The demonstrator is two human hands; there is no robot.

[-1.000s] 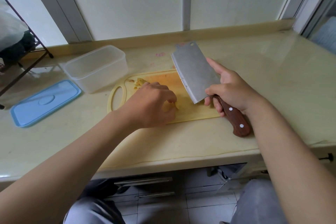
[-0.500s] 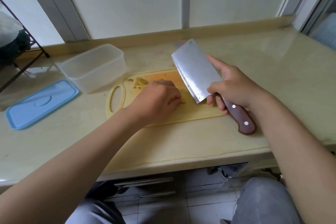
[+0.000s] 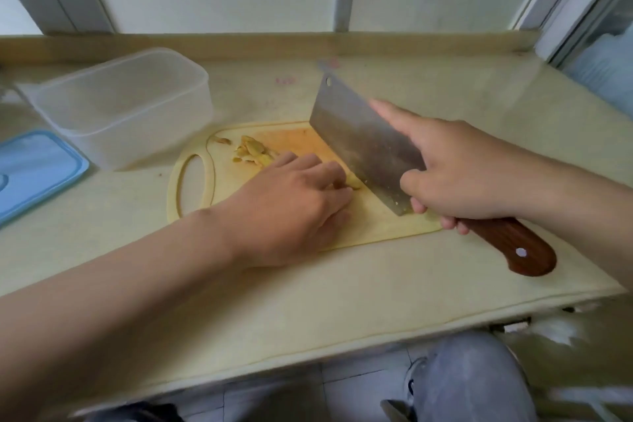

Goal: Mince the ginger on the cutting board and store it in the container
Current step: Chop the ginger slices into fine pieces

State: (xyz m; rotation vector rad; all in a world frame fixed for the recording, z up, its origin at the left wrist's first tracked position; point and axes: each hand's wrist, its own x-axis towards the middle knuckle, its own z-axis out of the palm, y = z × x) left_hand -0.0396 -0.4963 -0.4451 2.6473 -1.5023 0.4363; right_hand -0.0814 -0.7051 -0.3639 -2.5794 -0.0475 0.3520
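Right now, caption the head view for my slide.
The left hand steadies ginger on the cutting board while right hand holds the cleaver blade beside it.

**Board at mid-desk, box and lid to its left**

The cutting board (image 3: pixel 376 226) lies in the middle of the desk (image 3: pixel 342 284). The container (image 3: pixel 126 103) stands behind it to the left, and the lid (image 3: pixel 34 168) lies flat further left. Ginger slices (image 3: pixel 251 152) sit on the board's far left part. The left hand (image 3: pixel 291 205) rests on the board, holding a ginger piece (image 3: pixel 352 183). Just to its right is the cleaver (image 3: pixel 363 140), held in the right hand (image 3: pixel 462 175).
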